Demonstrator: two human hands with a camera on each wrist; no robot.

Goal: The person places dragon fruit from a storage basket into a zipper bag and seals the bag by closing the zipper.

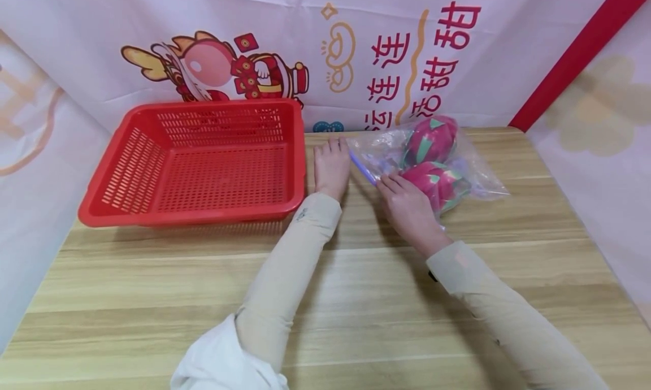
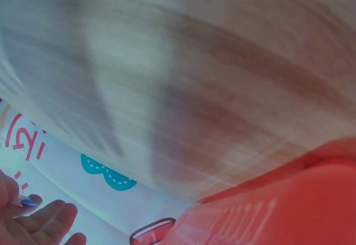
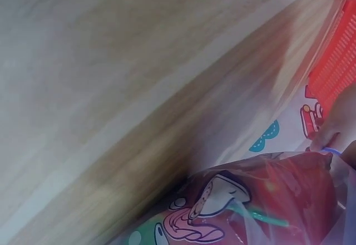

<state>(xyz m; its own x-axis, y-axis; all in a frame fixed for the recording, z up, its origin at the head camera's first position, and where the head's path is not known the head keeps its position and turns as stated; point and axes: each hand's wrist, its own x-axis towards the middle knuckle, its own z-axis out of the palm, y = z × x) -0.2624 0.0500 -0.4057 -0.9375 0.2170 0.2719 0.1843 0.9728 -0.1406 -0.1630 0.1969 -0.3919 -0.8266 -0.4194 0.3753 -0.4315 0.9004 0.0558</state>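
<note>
I judged the bag (image 1: 407, 152) of two dragon fruits (image 1: 432, 138), right of the basket (image 1: 203, 158), was being opened: my left hand (image 1: 331, 167) lay flat at its zip, my right hand (image 1: 407, 200) pinched it, needing pulling apart.

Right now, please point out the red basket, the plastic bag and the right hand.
red basket (image 1: 129, 169): head view, on its left perforated wall.
plastic bag (image 1: 373, 147): head view, on the clear film near its opening.
right hand (image 1: 409, 209): head view, on the back of the hand.
</note>
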